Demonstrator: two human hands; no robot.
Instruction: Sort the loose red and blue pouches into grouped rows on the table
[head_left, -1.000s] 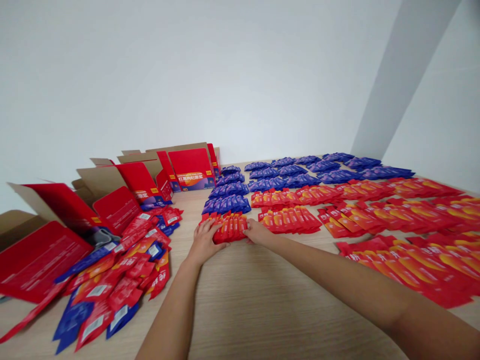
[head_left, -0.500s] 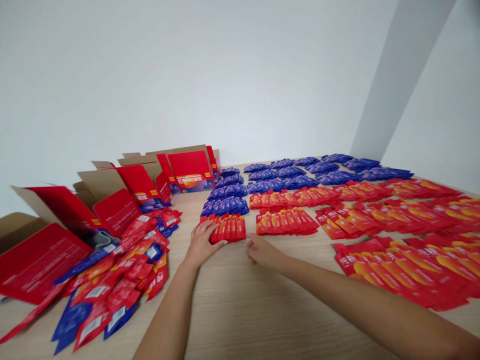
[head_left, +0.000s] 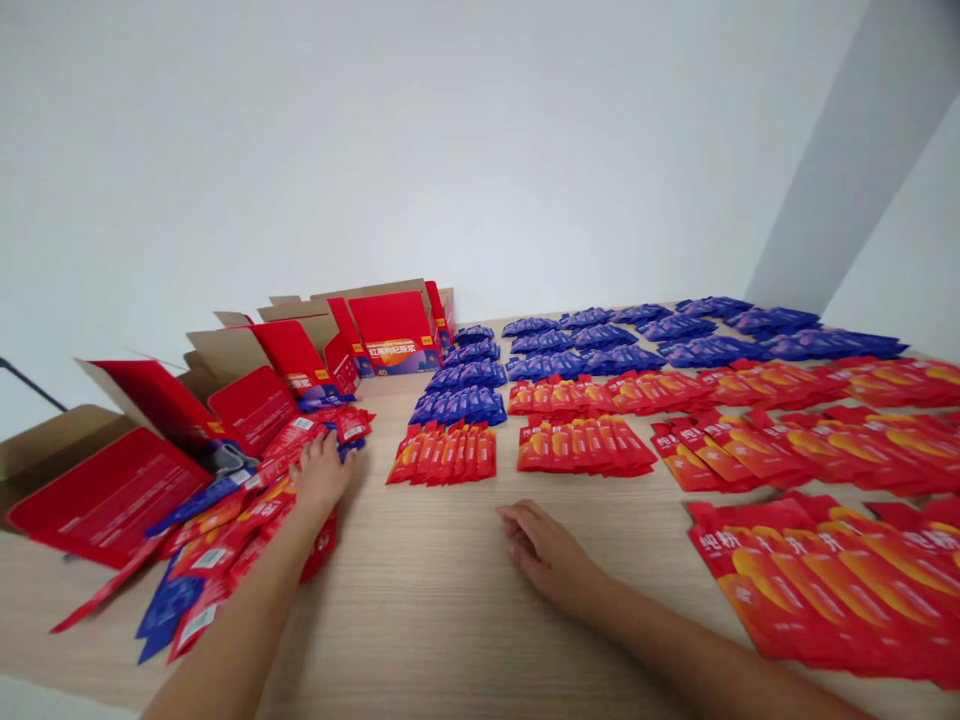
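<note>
Nearest, at the near edge of the light wooden bench [head_left: 450,610], two bare forearms reaching in. Right hand [head_left: 551,555] lying palm down on bare wood a little right of the middle, fingers loosely curled, grip slack and holding nothing, close to but clear of the red rows beyond it. Left hand [head_left: 321,472] stretched toward the left edge, fingers spread and laid flat on the loose heap of red and blue sachets [head_left: 225,545], touching the top ones; grip open, nothing closed in it. Heap sprawling from the near left corner toward the middle, sachets lying at all angles, some face down with white labels showing. Just beyond the right hand, a neat fanned row of red sachets [head_left: 442,453], apart from both hands, and a second red row [head_left: 581,445] beside it. Along the right edge, more overlapped red rows [head_left: 810,560]. Left of the heap, opened red cartons [head_left: 112,480] with brown flaps up. Farther back, rows of blue sachets [head_left: 600,345] reaching the far edge, and a red printed box [head_left: 396,335] standing near the far left corner against the white wall.
</note>
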